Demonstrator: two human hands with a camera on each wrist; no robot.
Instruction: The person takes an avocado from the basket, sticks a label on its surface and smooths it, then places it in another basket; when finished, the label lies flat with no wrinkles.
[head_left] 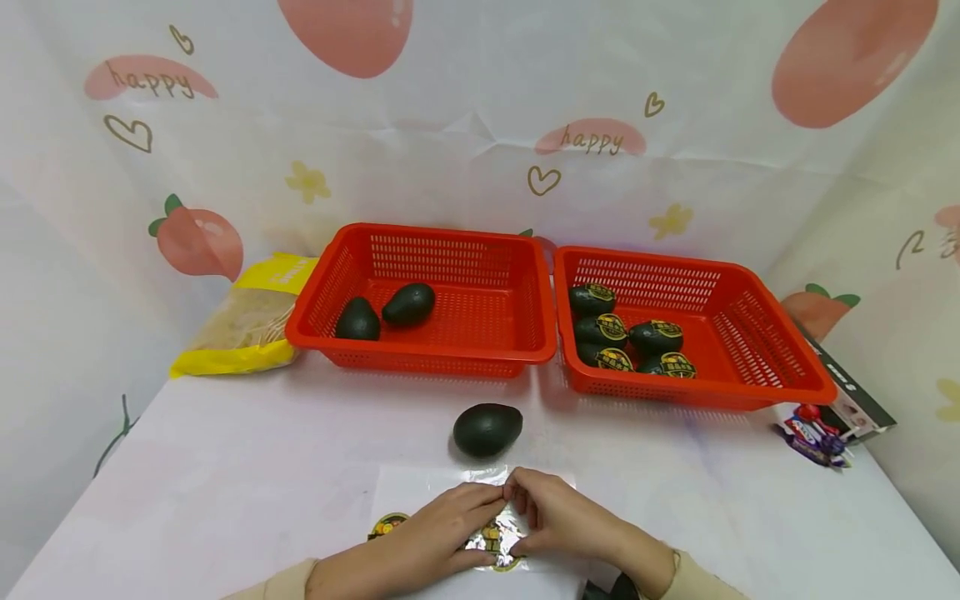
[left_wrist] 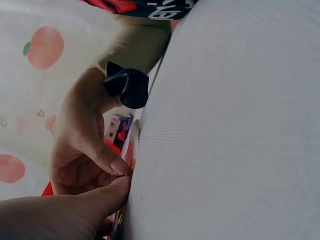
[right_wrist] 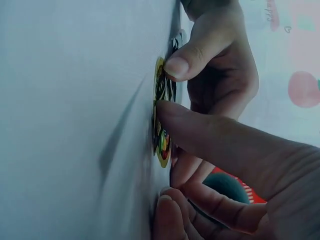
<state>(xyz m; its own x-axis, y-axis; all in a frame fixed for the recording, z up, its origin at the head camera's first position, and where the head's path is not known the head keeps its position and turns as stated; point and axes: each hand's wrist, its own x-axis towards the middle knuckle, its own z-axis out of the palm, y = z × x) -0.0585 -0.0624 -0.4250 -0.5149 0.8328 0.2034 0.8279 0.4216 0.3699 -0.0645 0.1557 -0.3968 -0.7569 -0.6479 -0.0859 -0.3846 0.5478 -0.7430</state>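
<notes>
Both hands work low over a clear sheet [head_left: 393,483] of round black-and-gold stickers. My left hand [head_left: 442,529] lies on it with fingers mostly straight. The left thumb touches a sticker [right_wrist: 161,82] in the right wrist view. My right hand [head_left: 562,517] bends its fingers, fingertips meeting the left hand's; its thumb rests on the same sticker. Whether the right hand pinches the sticker's edge is hidden. Another sticker [head_left: 390,525] shows beside the left hand. Just beyond the sheet lies a dark avocado [head_left: 487,431] with no sticker visible.
The left red basket [head_left: 435,357] contains two plain avocados [head_left: 408,305]. Several stickered avocados [head_left: 656,337] sit in the right red basket [head_left: 757,392]. A yellow bag [head_left: 240,325] stands at left; wrapped candies [head_left: 813,433] and a dark box [head_left: 855,392] lie at right.
</notes>
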